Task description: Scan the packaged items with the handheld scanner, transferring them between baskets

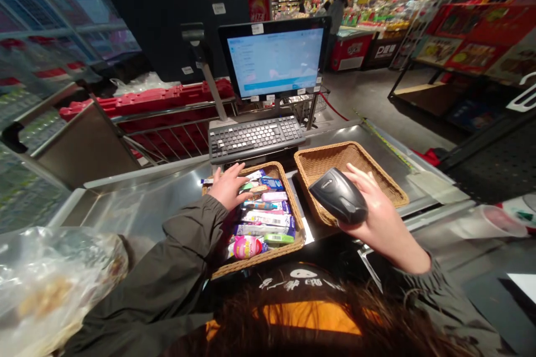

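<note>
Loose hair [243,326] nearest lens, bottom edge. Far left, clear plastic bag [62,284]. Left hand [228,187], fingers spread open over small wrapped packets [268,217] in left wicker basket [262,260]; contact unclear. Right hand [383,212], fingers curled round black barcode scanner [339,195], above right wicker basket [320,162]. Slackened grip could drop scanner; careless sweep could spill packets. Count: two baskets, one scanner, one bag; packets overlap, uncountable.

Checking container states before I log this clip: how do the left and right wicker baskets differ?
The left wicker basket holds small packaged goods; the right wicker basket shows its woven inside. The left hand is over the left wicker basket, while the right hand holds a black barcode scanner at the right wicker basket. Both are tan, woven and roughly rectangular.
</note>
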